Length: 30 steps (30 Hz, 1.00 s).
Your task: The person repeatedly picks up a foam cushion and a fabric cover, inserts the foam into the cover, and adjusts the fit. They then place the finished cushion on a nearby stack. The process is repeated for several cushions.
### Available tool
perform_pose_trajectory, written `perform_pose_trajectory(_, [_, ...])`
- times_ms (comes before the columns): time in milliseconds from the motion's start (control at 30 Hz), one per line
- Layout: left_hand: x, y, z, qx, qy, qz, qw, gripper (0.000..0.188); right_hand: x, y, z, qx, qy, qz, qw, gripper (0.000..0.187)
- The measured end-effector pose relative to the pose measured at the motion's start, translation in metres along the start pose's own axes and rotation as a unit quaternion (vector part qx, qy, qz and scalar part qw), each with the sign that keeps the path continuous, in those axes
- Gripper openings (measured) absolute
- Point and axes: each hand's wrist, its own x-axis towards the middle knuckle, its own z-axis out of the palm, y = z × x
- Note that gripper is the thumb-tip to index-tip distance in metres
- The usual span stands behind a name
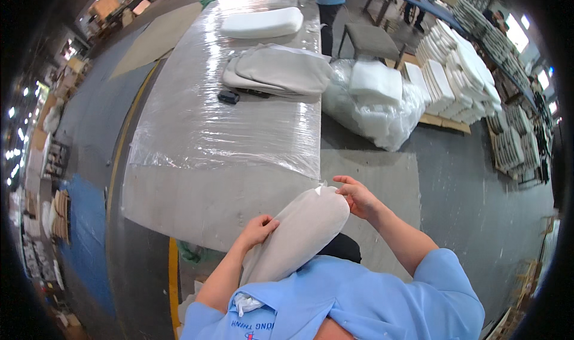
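Note:
A long, rounded light-grey cushion (308, 226) slants across my front, its near end against my body and its far end beside the table's near right corner. Along its left edge, my left hand (257, 230) is closed on the fabric, with the thumb on top. My right hand (359, 198) pinches the rounded far end, some fingers lifted. Between that hand and the table edge, a small white flap (320, 188) sticks up from the cushion's end. The cushion's underside is hidden.
The plastic-wrapped table (179, 142) bears stacked grey covers (281, 71), a small black object (228, 96) and a white foam pad (263, 23). A co-worker (329, 8) stands at its far end. Right are a bagged foam bundle (382, 116), a stool (371, 41) and stacked pads (460, 71).

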Motion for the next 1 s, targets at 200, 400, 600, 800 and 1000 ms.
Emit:
perform_pose_trajectory(200, [0.002, 0.002, 0.015, 0.104, 0.263, 0.176, 0.943, 0.026, 0.051, -0.039, 0.004, -0.464, -0.025, 0.06, 0.884, 0.054])
perform_pose_trajectory(400, [-0.001, 0.008, 0.012, 0.122, 0.256, 0.134, 0.95, 0.031, 0.113, -0.048, 0.085, -0.798, -0.146, 0.136, 0.569, 0.048])
perform_pose_trajectory(600, [-0.017, -0.023, 0.001, 0.146, 0.152, -0.009, 0.977, 0.036, 0.123, 0.005, 0.088, -0.822, -0.111, -0.007, 0.558, 0.04])
perform_pose_trajectory(800, [-0.004, -0.035, 0.023, 0.186, 0.29, 0.005, 0.939, 0.034, 0.126, 0.018, 0.079, -0.807, -0.091, -0.08, 0.578, 0.026])
perform_pose_trajectory(1000, [-0.002, -0.036, 0.031, 0.152, 0.343, 0.039, 0.926, 0.029, 0.133, 0.039, 0.057, -0.784, -0.079, -0.17, 0.592, 0.016])
